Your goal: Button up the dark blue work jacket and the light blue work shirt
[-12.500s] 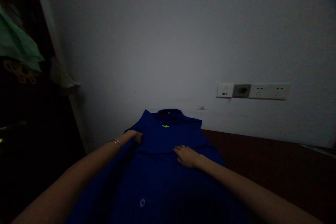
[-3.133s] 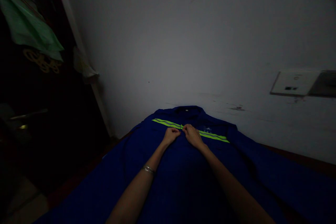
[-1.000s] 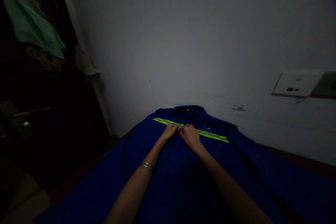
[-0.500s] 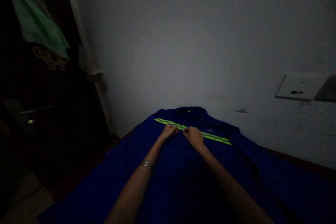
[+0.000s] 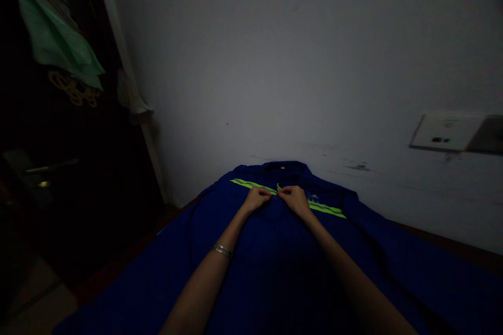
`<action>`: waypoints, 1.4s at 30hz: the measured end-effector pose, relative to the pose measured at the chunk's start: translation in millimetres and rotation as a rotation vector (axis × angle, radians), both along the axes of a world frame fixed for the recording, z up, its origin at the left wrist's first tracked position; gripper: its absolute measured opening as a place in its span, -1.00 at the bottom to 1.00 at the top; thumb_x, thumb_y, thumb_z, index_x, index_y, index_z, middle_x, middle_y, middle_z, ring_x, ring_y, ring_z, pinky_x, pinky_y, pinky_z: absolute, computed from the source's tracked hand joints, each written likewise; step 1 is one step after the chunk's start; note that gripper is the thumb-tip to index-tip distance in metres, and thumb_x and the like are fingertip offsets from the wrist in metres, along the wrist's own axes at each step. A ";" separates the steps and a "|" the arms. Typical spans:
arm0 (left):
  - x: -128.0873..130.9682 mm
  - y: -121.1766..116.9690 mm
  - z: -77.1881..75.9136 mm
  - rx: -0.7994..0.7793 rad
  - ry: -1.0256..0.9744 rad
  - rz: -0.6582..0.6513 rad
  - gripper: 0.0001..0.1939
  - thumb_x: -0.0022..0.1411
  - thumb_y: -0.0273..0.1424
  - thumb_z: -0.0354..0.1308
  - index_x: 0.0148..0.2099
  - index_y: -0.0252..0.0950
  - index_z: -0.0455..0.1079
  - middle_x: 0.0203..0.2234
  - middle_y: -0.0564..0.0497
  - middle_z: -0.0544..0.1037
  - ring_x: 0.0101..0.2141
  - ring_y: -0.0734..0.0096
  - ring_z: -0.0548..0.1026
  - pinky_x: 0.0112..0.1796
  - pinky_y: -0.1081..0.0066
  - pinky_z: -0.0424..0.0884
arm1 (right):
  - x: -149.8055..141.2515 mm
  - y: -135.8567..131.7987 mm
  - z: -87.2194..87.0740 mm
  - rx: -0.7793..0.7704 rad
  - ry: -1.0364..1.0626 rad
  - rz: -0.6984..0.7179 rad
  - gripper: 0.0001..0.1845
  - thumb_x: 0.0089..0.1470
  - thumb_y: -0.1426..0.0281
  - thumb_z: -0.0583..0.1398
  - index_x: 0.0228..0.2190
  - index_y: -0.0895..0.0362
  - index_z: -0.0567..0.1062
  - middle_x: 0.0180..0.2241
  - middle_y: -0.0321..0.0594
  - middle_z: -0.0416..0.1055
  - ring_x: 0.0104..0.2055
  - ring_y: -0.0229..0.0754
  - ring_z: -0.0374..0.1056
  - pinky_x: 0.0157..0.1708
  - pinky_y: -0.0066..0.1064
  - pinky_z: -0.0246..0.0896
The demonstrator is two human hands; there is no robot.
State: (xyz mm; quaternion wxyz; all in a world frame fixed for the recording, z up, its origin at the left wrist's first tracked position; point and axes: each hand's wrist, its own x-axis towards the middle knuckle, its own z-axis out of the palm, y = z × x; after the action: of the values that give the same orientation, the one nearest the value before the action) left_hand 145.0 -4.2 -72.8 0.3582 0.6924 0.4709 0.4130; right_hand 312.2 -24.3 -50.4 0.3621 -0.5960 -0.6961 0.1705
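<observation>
Dimly, well left of the left hand [image 5: 256, 199], green cloth [image 5: 58, 44] hangs by a door [image 5: 106, 167] whose detail darkness hides. Left fingertips are drawn together over the front of a blue jacket [image 5: 267, 243], spread beneath both hands; whether they grip fabric I cannot tell. Just beside, the right hand [image 5: 296, 200] pinches the jacket's front edge, hiding part of a yellow-green stripe [image 5: 328, 209]. Farther right, a socket panel is cut off [image 5: 448, 132]. Earlier, the hands lay well apart.
</observation>
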 end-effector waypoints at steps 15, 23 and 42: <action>-56.7 16.8 15.4 -0.052 -0.026 0.325 -0.84 -0.05 -0.51 0.11 -0.38 -0.45 0.49 -0.64 0.01 0.45 -0.64 0.60 0.29 -0.57 0.59 0.17 | 8.3 -1.8 14.3 -0.014 -0.017 -0.107 -0.80 -0.20 0.30 0.13 -0.52 0.08 0.53 -0.47 -0.23 0.48 -0.38 -0.18 0.39 -0.44 -0.50 0.17; -55.5 9.6 27.5 -0.096 -0.007 0.294 -0.87 -0.09 -0.48 0.16 -0.44 -0.44 0.48 -0.70 0.04 0.41 -0.69 0.63 0.25 -0.62 0.59 0.13 | 6.7 -2.9 13.2 -0.052 -0.063 -0.076 -0.80 -0.18 0.32 0.13 -0.50 0.09 0.54 -0.46 -0.20 0.48 -0.38 -0.19 0.39 -0.44 -0.51 0.16; -22.7 -77.7 13.3 -0.277 0.199 -0.100 -0.75 -0.01 -0.31 0.09 -0.38 -0.42 0.45 -0.77 0.13 0.30 -0.76 0.64 0.19 -0.70 0.59 0.06 | -15.5 -65.3 33.4 -0.140 -0.165 0.209 -0.78 -0.20 0.46 0.09 -0.50 0.17 0.52 -0.52 -0.20 0.45 -0.51 -0.29 0.31 -0.56 -0.56 0.03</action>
State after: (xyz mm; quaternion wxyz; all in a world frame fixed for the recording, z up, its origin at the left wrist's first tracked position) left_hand 122.3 -81.9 -59.5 0.4219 0.6965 0.5214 0.2549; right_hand 296.7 -89.6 -17.0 0.2417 -0.5559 -0.7682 0.2059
